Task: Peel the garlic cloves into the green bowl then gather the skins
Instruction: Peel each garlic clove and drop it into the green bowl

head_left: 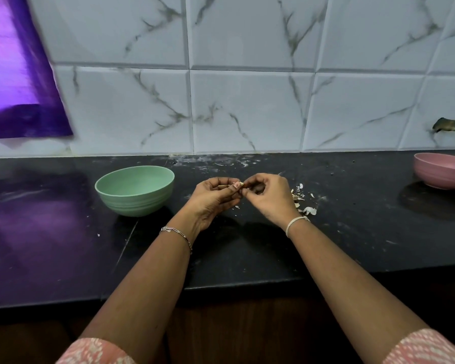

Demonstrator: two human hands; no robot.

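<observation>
So both hands are working just to the right of the round pale green plastic bowl (pixel 134 203), which sits on the black stone countertop (pixel 247 253). The left hand (pixel 216 198) is the one closer to the bowl, palm turned up, fingers curled in, with the small pale garlic clove (pixel 238 184) pinched at its fingertips. The right hand (pixel 268 198) meets it from the far side, and its thumb and fingers are closed tight on the same clove too, so it's a narrow two-handed pinch with the clove held a bit above the counter. Can't really tell how much skin is on it, it's tiny.

The loose heap of whitish papery garlic skins (pixel 304 203) lies on the counter further right of the bowl, just past the right hand. Way off to the right, well apart from the green bowl, sits a round pink bowl (pixel 441 170).

Thin silver chain bracelet (pixel 177 235) on the left wrist, plain white band (pixel 296 223) on the right. Behind the bowl is a white marble-look tiled wall (pixel 247 101), and up to its left hangs a shiny purple sheet (pixel 19 74).
</observation>
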